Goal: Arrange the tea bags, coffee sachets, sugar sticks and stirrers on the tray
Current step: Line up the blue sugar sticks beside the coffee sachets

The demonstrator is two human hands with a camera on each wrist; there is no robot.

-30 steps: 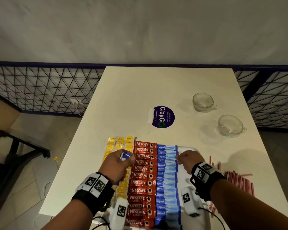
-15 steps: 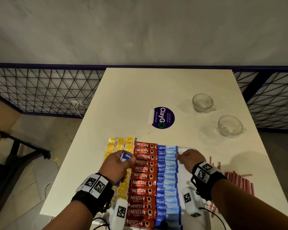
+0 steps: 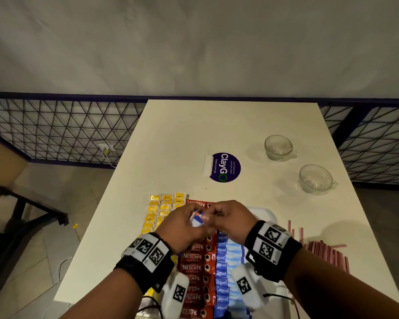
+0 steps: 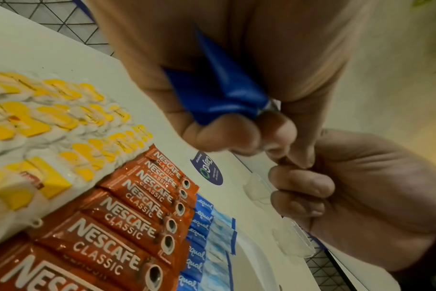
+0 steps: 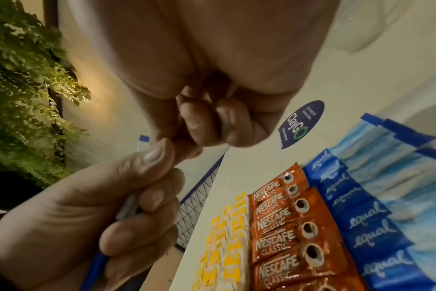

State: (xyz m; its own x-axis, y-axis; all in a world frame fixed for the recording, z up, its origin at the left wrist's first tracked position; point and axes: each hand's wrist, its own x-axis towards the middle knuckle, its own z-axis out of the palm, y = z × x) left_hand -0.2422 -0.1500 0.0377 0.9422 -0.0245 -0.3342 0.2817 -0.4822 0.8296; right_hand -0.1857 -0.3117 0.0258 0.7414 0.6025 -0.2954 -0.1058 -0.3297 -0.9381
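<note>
**Gripping a bundle of blue sticks, both hands meet above the tray**

Gripping tight, the left hand (image 3: 184, 223) has its fingers (image 4: 222, 135) curled round a bundle of blue sugar sticks (image 4: 219, 92), held up in the air over the middle of the layout. Right up against it comes the right hand (image 3: 230, 218), fingers (image 5: 199, 122) curled in, tips meeting the left thumb at the top of the bundle; whether they actually pinch a stick, I cannot tell from these angles.

Down below, the white tray (image 3: 266, 212) sits on the counter (image 3: 194, 139), and it's neatly lined: yellow tea bags (image 3: 158, 207) on the left, a column of red coffee sachets (image 3: 195, 268) just beside them, then a column of blue sugar sticks touching the sachets on their right. Bare white tray shows to the right of that column.

Off the tray, to its right, red stirrers (image 3: 327, 253) lie in a loose heap on the counter. Further back, two glass cups (image 3: 314, 178) stand well apart from the tray, with a round blue sticker (image 3: 225, 166) between them and the tea bags.
</note>
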